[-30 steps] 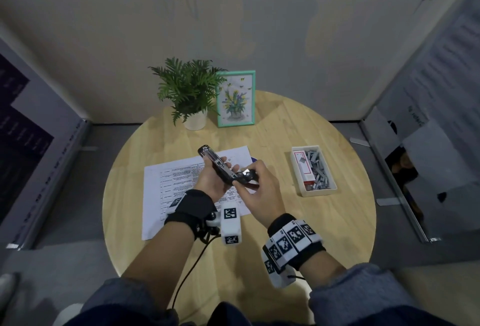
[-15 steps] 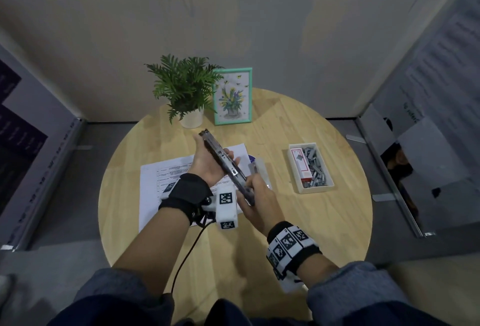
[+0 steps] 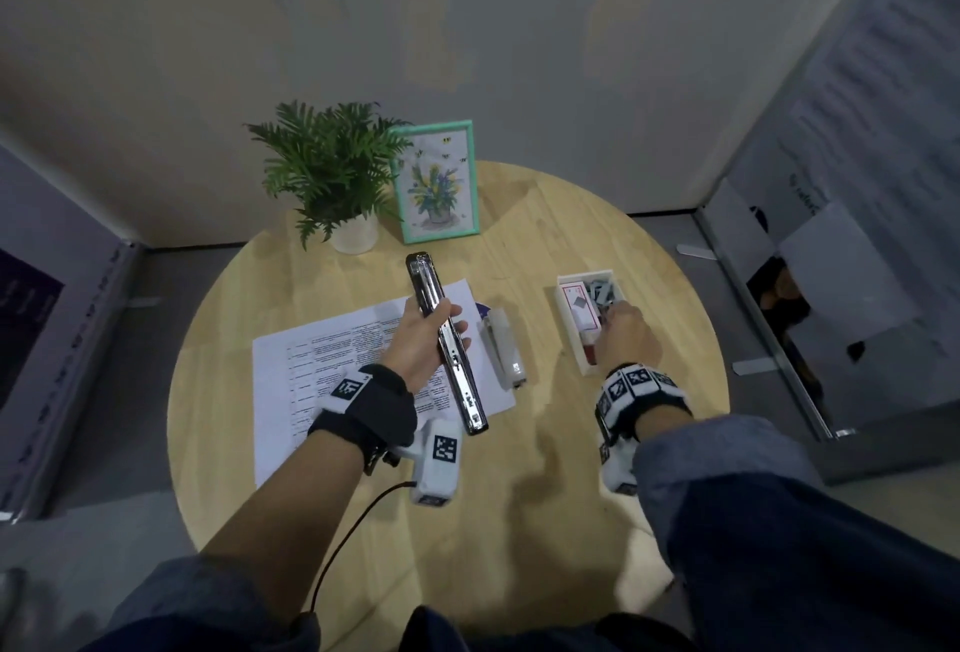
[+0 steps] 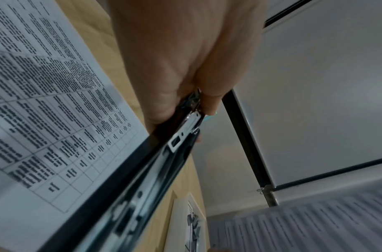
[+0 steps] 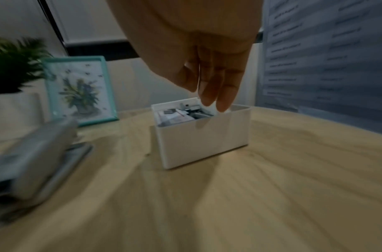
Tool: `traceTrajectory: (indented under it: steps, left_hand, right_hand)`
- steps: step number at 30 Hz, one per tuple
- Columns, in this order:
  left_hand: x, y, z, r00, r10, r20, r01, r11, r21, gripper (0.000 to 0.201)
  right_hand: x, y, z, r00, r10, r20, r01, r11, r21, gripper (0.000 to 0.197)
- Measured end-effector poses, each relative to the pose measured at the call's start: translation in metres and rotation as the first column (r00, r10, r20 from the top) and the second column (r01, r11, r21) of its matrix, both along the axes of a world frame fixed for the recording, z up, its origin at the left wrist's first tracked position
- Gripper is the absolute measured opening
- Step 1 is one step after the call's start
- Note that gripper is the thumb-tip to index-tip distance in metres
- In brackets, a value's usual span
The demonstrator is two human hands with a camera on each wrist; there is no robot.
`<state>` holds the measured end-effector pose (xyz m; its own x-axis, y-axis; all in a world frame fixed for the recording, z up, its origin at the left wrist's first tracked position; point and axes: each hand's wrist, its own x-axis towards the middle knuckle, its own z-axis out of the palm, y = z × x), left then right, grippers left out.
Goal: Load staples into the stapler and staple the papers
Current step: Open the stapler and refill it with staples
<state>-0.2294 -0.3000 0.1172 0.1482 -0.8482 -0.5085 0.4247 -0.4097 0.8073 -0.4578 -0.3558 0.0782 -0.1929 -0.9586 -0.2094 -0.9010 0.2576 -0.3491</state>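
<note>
My left hand (image 3: 422, 339) grips the long metal stapler (image 3: 448, 344); my right hand (image 3: 626, 334), fingers loosely extended, reaches into the white staple box (image 3: 570, 334) at three o'clock.

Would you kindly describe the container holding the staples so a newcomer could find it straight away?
Start at the round wooden table and look to its right side, away from the printed papers. There stands a small white box with the right hand reaching into it. Unlike the pale stapler part beside the papers, it is open-topped, holding loose grey staples and a red-and-white packet.
</note>
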Motion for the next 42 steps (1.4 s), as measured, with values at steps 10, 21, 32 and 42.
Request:
traceTrajectory:
  steps: [10, 21, 32, 42]
  left_hand:
    - [-0.009, -0.009, -0.003, 0.998, -0.061, 0.03, 0.06, 0.998, 0.026, 0.028]
    - [-0.02, 0.002, -0.001, 0.98, -0.191, 0.057, 0.19, 0.981, 0.025, 0.023]
    - [-0.021, 0.019, 0.006, 0.975, -0.22, 0.04, 0.218, 0.975, 0.053, 0.013]
    - [-0.015, 0.035, 0.012, 0.962, -0.253, 0.102, 0.245, 0.966, 0.082, 0.024]
  right_hand:
    - [-0.012, -0.033, -0.022, 0.943, 0.197, -0.27, -0.147, 0.97, 0.193, 0.027]
    - [-0.028, -0.033, -0.027, 0.98, -0.086, 0.177, 0.097, 0.994, -0.051, 0.016]
    - [0.045, -0.005, 0.046, 0.508, 0.037, 0.861, -0.011, 0.999, -0.037, 0.017]
    - [0.094, 0.021, 0.064, 0.368, 0.207, 0.906, -0.229, 0.965, -0.127, 0.033]
